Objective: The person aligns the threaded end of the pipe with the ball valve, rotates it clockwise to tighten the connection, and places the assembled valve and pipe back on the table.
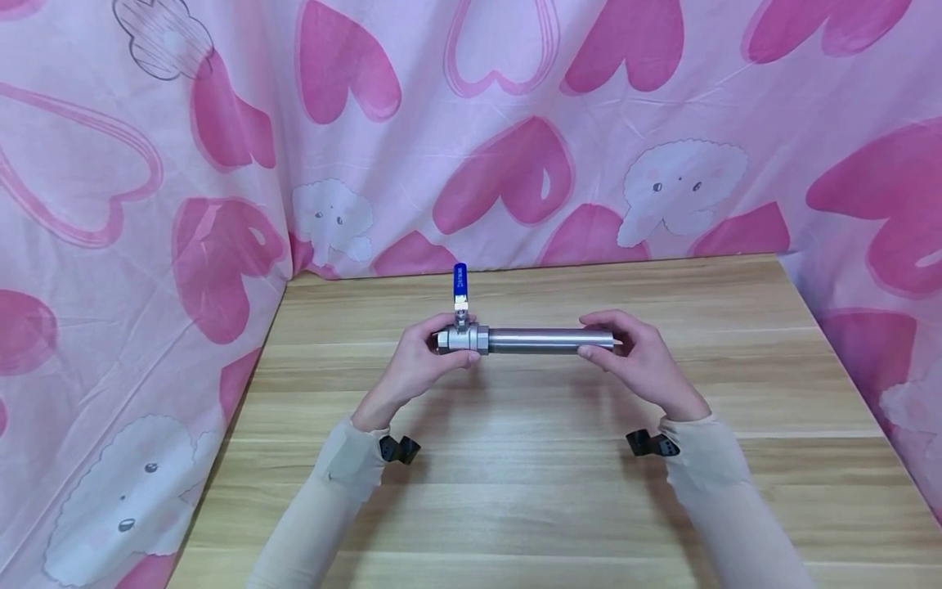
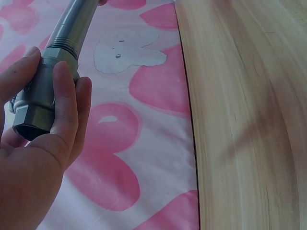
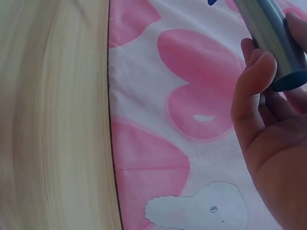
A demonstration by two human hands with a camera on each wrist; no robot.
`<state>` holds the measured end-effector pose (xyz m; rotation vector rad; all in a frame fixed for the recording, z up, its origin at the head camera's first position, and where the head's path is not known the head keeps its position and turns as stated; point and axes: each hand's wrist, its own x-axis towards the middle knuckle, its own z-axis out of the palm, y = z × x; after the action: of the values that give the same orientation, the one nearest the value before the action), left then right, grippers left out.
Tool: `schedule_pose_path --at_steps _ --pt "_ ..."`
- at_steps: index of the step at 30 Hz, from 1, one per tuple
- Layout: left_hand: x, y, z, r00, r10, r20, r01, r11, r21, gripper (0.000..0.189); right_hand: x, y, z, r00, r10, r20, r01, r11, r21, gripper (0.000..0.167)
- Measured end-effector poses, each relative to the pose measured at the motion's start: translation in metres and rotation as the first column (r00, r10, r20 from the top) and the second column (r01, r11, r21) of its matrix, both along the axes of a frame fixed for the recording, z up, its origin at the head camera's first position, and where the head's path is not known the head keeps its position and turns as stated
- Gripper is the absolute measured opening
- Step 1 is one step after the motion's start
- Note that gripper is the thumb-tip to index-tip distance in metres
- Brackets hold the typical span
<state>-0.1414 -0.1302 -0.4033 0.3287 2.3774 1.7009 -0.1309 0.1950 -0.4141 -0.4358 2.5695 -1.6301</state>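
Observation:
A metal ball valve (image 1: 462,338) with a blue lever handle (image 1: 460,281) is joined to a straight steel pipe (image 1: 545,340). My left hand (image 1: 419,360) grips the valve body, thumb on the near side and fingers behind. At the pipe's free end, my right hand (image 1: 639,360) holds it between thumb and fingers. Both hands keep the piece level above the table. In the left wrist view, threads show where the pipe (image 2: 72,28) meets the valve (image 2: 41,93). The right wrist view shows the open end of the pipe (image 3: 273,38) by the palm.
Below the hands lies a wood-grain table (image 1: 515,491). A pink curtain (image 1: 412,164) with hearts and white cartoon animals hangs along its back and sides. Small black cameras (image 1: 400,449) are strapped at both wrists, over light sleeves (image 1: 316,499).

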Motion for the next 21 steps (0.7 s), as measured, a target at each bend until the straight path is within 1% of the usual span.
schedule_pose_path --at_steps 11,16,21 --pt "0.0007 -0.0006 0.0014 1.0 -0.004 -0.002 0.004 1.0 0.0 0.051 -0.0012 -0.002 -0.0007 1.0 0.009 0.003 -0.009 1.0 0.01 0.031" --pt "0.0017 -0.0009 0.0015 1.0 -0.005 -0.004 0.005 1.0 -0.005 0.05 -0.0026 -0.003 -0.0013 1.0 -0.003 -0.006 0.003 0.999 0.042 0.029" --pt "0.0019 -0.001 0.0017 1.0 0.0 -0.012 0.0 1.0 -0.014 0.049 -0.0028 -0.0045 -0.0011 1.0 0.016 -0.021 -0.014 0.998 0.067 0.027"
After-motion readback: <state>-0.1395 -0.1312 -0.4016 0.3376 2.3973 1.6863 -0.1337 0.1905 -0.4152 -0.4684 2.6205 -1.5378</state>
